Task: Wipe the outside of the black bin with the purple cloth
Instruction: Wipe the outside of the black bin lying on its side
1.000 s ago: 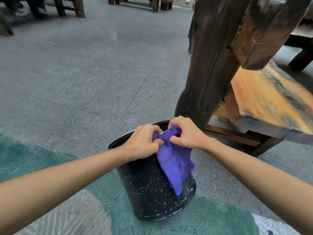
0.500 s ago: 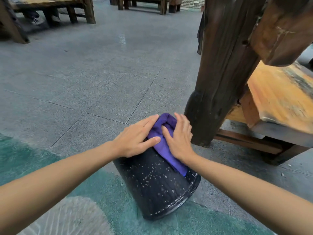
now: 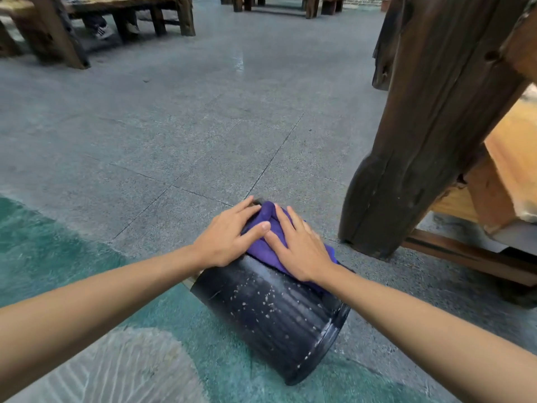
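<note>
The black bin [image 3: 279, 321] lies tilted away from me on the floor, its speckled side facing up and its base rim toward me. The purple cloth [image 3: 268, 225] is spread over the far upper part of the bin's side. My left hand [image 3: 229, 234] lies flat on the cloth's left part and the bin, fingers spread. My right hand [image 3: 299, 245] presses flat on the cloth's right part, fingers pointing away. The bin's opening is hidden behind my hands.
A thick dark wooden post [image 3: 406, 158] stands just right of the bin, with an orange wooden bench [image 3: 511, 158] behind it. Grey floor tiles [image 3: 174, 126] stretch ahead, green painted floor [image 3: 58, 251] lies to the left. Wooden benches [image 3: 87, 18] stand far back.
The bin has tipped further away from me. Both hands went from pinching the hanging cloth to pressing it flat on the bin's side.
</note>
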